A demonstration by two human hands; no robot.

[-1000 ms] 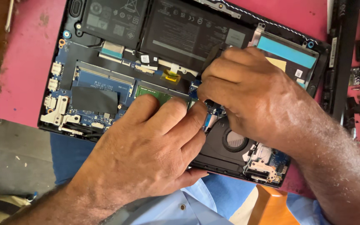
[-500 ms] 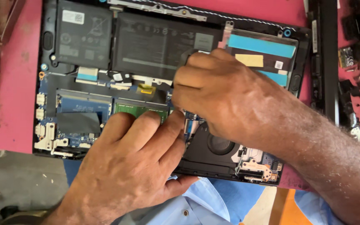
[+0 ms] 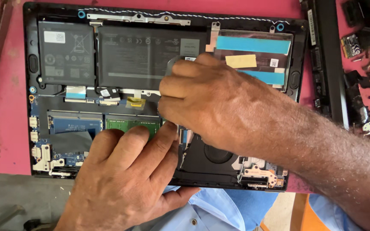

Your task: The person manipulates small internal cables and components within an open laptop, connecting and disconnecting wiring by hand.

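- An opened black laptop base [image 3: 31, 25], bottom cover off, lies on a pink-red tabletop [image 3: 5, 94], its insides facing up.
- The left hand [image 3: 125, 179] lies flat and palm down over the near-middle of the board; its extended fingers [image 3: 144, 137] rest on the near edge of a green memory module [image 3: 127, 123], the thumb tucked under at the laptop's near rim. It grips nothing; it presses.
- The right hand [image 3: 219, 107] comes in from the right, curled into a loose fist over the middle of the board, just right of the module. Whether it pinches a small part or tool beneath the knuckles cannot be told; the fingertips are hidden.
- To the far left and far middle sits the flat black battery pack [image 3: 146, 55]; at far right, a silver panel with blue and yellow tape strips [image 3: 253, 45]. A round black cooling fan [image 3: 215, 156] shows just under the right hand's wrist side.
- Off to the right, a long black bar-shaped part [image 3: 324, 60] and scattered small black and metal scraps [image 3: 365, 102] lie on the tabletop.
- Judged from the pose, the work in hand is at the memory slot and the connector beside it: one hand steadies, the other works a small fitting.
- The next move seems to call for a light, even touch at the module's edge, with the left hand bracing so that nothing on the board flexes.
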